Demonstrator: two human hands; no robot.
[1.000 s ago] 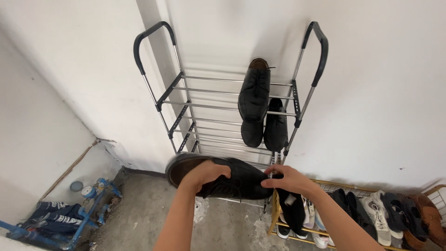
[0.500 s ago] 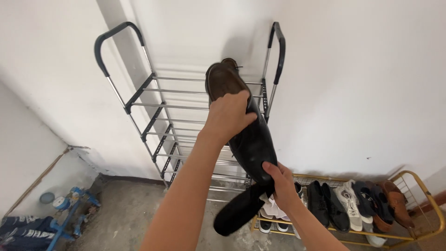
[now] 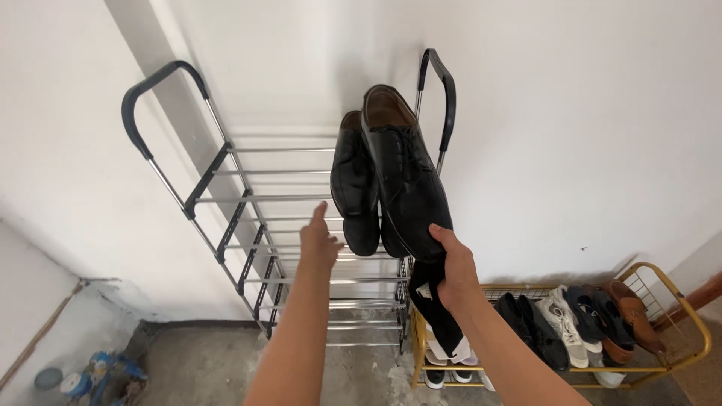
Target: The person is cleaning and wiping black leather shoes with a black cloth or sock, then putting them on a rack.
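Right hand (image 3: 453,272) grips the black shoe's (image 3: 404,177) toe — left hand (image 3: 320,242) beside it.

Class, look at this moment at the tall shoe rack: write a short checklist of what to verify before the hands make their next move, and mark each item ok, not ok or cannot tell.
1. Right hand has a grip on the toe of the near black shoe: ok.
2. That hand also holds a dark cloth hanging below it, clear of the shoe: ok.
3. Left hand is free, fingers open, beside the far black shoe: ok.
4. Near shoe rests fully on the top shelf of the metal rack: cannot tell, its sole is hidden.
5. The two shoes lie side by side, heels toward the wall: ok.
6. Free shelf bars left of the shoes: ok.
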